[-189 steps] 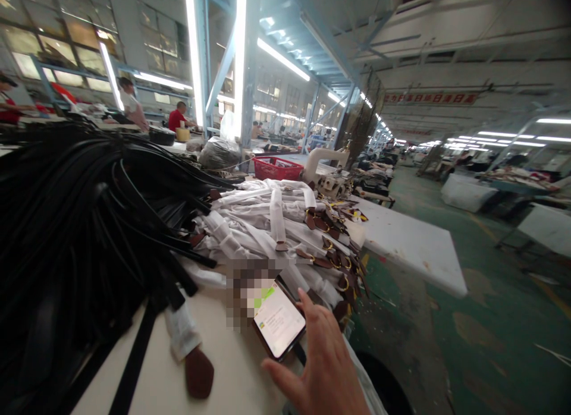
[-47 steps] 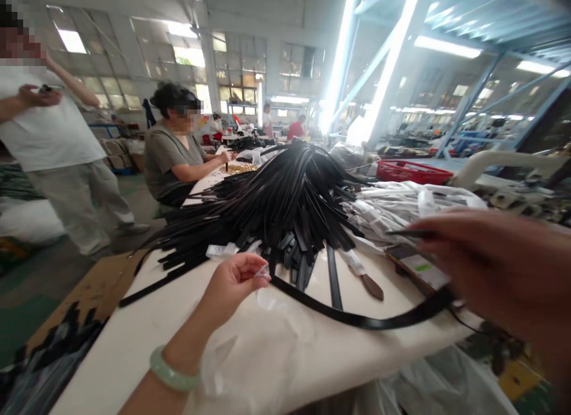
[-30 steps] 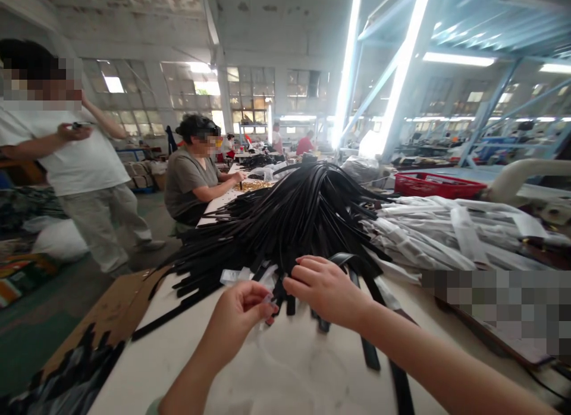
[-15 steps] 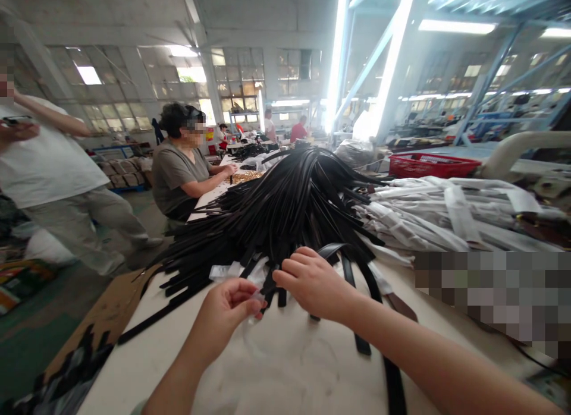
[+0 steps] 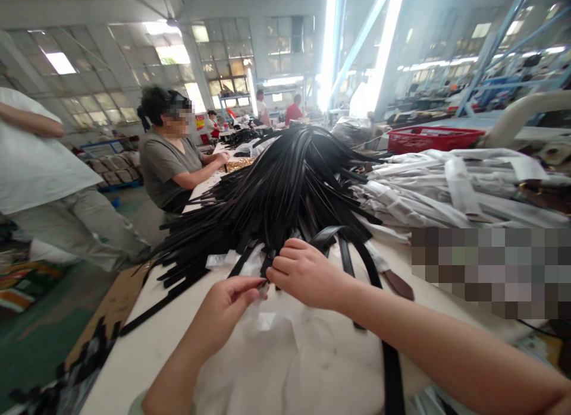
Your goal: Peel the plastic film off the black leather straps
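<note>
Close together at the near side of the black strap pile (image 5: 285,183), both hands are closed. My left hand (image 5: 227,305) pinches clear plastic film (image 5: 267,321), which hangs below the fingertips over the pale table. Just right of it, my right hand (image 5: 307,275) has its fingers curled round the end of a black strap (image 5: 267,261). The fingertips of both hands almost meet, and the strap's very tip is hidden between them. Behind the left hand lies a crumpled clear plastic piece (image 5: 223,260). One looped black strap (image 5: 377,272) runs past my right wrist, under the forearm.
White-wrapped straps (image 5: 446,189) are heaped at the right, with a red basket (image 5: 432,140) behind. A brown strap tip (image 5: 398,284) sticks out of its wrapping. A seated co-worker (image 5: 167,159) works on the left side; another person (image 5: 44,159) stands further left.
My view has tilted down slightly. My left hand has come nearer to the right fingertips, and the plastic film now hangs lower and wider beneath it.
</note>
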`<control>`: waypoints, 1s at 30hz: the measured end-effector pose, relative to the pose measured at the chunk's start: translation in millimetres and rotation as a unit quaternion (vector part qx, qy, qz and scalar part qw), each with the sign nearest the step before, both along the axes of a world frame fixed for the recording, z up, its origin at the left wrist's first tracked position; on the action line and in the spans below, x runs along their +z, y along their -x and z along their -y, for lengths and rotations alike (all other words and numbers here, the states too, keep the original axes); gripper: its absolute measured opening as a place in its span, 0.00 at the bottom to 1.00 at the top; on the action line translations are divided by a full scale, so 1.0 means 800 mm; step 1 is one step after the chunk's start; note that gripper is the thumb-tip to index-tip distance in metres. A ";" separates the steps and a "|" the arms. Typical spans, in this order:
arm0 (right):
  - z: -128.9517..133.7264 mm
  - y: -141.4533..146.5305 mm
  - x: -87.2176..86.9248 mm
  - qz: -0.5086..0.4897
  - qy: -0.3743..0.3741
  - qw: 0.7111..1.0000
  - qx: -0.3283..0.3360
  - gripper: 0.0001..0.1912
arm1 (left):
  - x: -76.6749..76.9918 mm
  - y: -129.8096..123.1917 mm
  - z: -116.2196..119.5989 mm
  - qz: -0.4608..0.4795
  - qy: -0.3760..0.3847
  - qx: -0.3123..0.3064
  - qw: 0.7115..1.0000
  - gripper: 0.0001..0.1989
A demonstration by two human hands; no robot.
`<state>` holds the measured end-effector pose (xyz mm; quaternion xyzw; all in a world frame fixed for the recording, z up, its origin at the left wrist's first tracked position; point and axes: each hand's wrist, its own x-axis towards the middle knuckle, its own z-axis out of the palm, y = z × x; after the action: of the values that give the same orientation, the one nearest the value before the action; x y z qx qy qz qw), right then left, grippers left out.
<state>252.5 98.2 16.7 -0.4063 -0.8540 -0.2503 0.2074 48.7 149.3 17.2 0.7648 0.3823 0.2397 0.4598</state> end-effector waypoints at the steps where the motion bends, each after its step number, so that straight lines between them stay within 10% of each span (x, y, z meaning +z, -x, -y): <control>1: 0.001 -0.003 -0.001 -0.006 -0.018 1.000 0.012 0.09 | -0.002 0.001 -0.001 0.031 0.054 0.000 0.998 0.13; 11: 0.007 -0.007 -0.009 -0.030 -0.164 0.972 0.165 0.08 | -0.017 0.007 -0.004 0.114 0.359 -0.049 0.925 0.23; 30: 0.011 -0.016 -0.005 -0.066 -0.135 0.978 0.147 0.05 | -0.005 -0.004 0.011 0.149 0.289 -0.082 0.942 0.38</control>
<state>265.3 89.2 12.7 -0.2597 -0.8474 -0.3026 0.3506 51.6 140.4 13.5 0.5837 0.2984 0.1914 0.7305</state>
